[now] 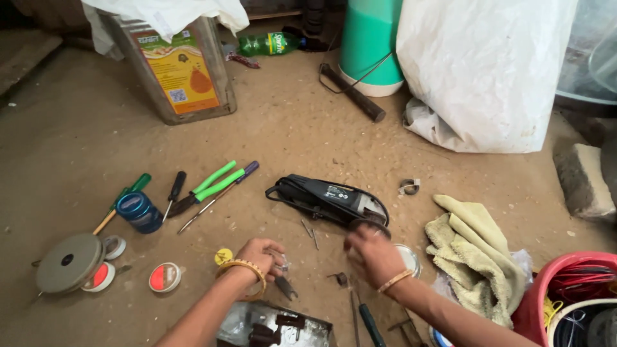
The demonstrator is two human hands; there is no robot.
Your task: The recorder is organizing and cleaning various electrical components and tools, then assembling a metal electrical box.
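My left hand (pixel 258 256), a yellow bangle on its wrist, is closed around a small metal part, just above a pair of pliers (pixel 285 286) lying on the dirt floor. A little blurred, my right hand (pixel 373 254) rests with curled fingers on the head end of a black angle grinder (pixel 326 200); whether it grips the grinder I cannot tell. The grinder lies on the ground with its cable looped at the far end. Two screws (pixel 311 232) lie between my hands and the grinder.
Green-handled pliers (pixel 215 182), screwdrivers (pixel 173 193), a blue jar (pixel 139 211), a grinding disc (pixel 69 262) and tape rolls (pixel 164 277) lie left. A yellowish cloth (pixel 479 254) and red basket (pixel 543 289) sit right. A metal tray (pixel 276 328) is near me. Tin can (pixel 180 71), white sack (pixel 482 71) behind.
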